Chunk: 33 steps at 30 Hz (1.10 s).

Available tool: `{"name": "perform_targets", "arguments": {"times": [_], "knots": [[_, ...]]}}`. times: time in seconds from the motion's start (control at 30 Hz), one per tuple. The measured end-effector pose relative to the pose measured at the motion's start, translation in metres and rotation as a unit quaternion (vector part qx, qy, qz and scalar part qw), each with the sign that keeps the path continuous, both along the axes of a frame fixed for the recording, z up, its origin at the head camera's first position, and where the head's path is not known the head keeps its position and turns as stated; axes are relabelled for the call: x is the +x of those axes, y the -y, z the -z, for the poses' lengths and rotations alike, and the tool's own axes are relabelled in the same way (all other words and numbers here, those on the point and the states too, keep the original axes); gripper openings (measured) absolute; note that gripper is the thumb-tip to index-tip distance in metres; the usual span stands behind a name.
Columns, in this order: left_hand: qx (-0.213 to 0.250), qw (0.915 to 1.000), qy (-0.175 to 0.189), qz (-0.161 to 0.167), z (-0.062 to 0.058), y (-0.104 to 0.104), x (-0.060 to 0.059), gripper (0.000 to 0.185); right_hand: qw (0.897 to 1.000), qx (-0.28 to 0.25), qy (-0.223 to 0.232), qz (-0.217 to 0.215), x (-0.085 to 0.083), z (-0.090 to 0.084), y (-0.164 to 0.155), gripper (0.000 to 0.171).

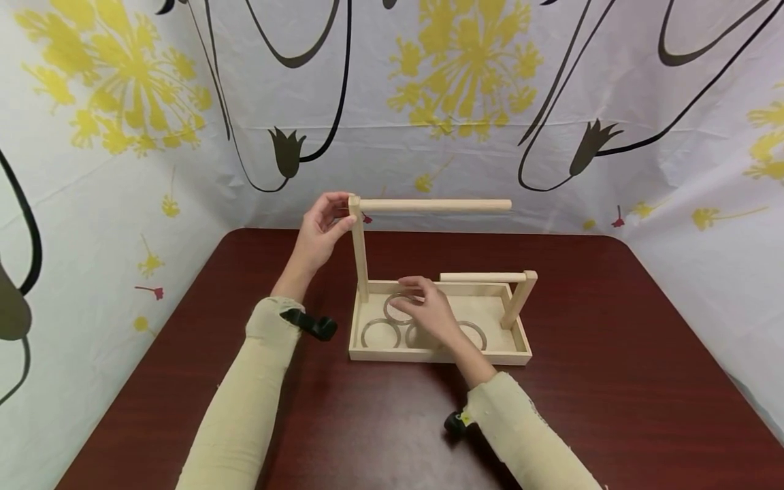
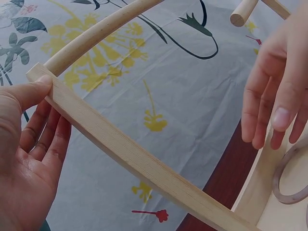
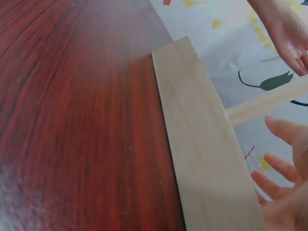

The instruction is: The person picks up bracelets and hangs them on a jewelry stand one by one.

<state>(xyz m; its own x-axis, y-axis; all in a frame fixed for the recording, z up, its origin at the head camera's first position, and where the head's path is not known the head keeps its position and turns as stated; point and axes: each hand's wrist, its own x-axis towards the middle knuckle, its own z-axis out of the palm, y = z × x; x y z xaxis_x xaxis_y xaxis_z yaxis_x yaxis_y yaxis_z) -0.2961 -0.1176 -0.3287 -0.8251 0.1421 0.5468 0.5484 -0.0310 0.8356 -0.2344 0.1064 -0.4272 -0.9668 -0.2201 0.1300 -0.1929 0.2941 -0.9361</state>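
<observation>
The clear ring [image 1: 399, 307] lies flat in the wooden tray [image 1: 520, 354], at the back left part, near the foot of the tall post [image 1: 358, 255]. The right hand [image 1: 431, 313] is over it with fingers spread and only lightly bent; the fingertips [image 1: 409, 282] are at the ring's far edge, but I cannot tell if they really pinch it or only touch it. Prob. the hand comes from above because the ring lies flat and must be taken by its rim.

The left hand [image 1: 318, 235] holds the top of the tall post, thumb [image 2: 33, 91] pressed on the corner where the long dowel [image 1: 435, 204] starts, other fingers relaxed behind the wood. This seems to keep the light stand steady while the other hand works in the tray.

The ring is thin, transparent w/ a grey-brown tint, and looks like plastic or glass. Two more rings [image 1: 380, 333] of the same kind lie at the front of the tray, just beside each other, one partly under the right hand.

At the right of the tray is a short post [image 1: 520, 299] w/ a shorter dowel [image 1: 482, 277] pointing left. The tray sits on a dark red wooden table [image 1: 612, 408], and a flower-print cloth [image 1: 465, 82] hangs behind.
</observation>
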Motion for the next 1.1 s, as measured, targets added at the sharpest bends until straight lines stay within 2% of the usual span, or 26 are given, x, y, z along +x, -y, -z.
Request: {"name": "perform_targets", "arguments": {"times": [0.1, 0.23, 0.4, 0.6, 0.73, 0.87, 1.0, 1.1], "knots": [[-0.001, 1.0000, 0.000, -0.001, 0.0002, -0.0003, 0.0001, 0.036, 0.999, 0.006, 0.026, 0.028, -0.0014, 0.0031, -0.0015, 0.051], [0.002, 1.0000, 0.000, 0.001, -0.0004, -0.0005, 0.0009, 0.037, 0.997, 0.045, 0.049, 0.050, -0.0029, 0.0068, -0.0030, 0.053], [0.004, 1.0000, 0.000, 0.000, -0.0010, -0.0006, 0.0014, 0.037, 0.994, 0.086, 0.058, 0.045, -0.0045, 0.0085, -0.0014, 0.057], [0.006, 1.0000, 0.001, -0.002, -0.0003, -0.0011, 0.0010, 0.036, 0.987, 0.152, 0.039, 0.032, -0.0051, 0.0082, 0.0011, 0.060], [0.002, 1.0000, -0.001, -0.001, -0.0003, -0.0013, 0.0008, 0.036, 0.979, 0.199, 0.028, 0.033, -0.0065, 0.0104, 0.0030, 0.064], [0.000, 1.0000, -0.004, 0.002, -0.0008, -0.0025, 0.0006, 0.036, 0.966, 0.254, 0.020, 0.038, -0.0054, 0.0100, 0.0047, 0.069], [-0.002, 1.0000, -0.002, 0.002, -0.0003, -0.0017, 0.0010, 0.036, 0.952, 0.304, -0.010, 0.029, -0.0042, 0.0084, 0.0062, 0.071], [-0.002, 1.0000, -0.002, 0.002, 0.0003, -0.0010, 0.0014, 0.036, 0.945, 0.323, -0.030, 0.029, -0.0044, 0.0080, 0.0064, 0.069]]}}
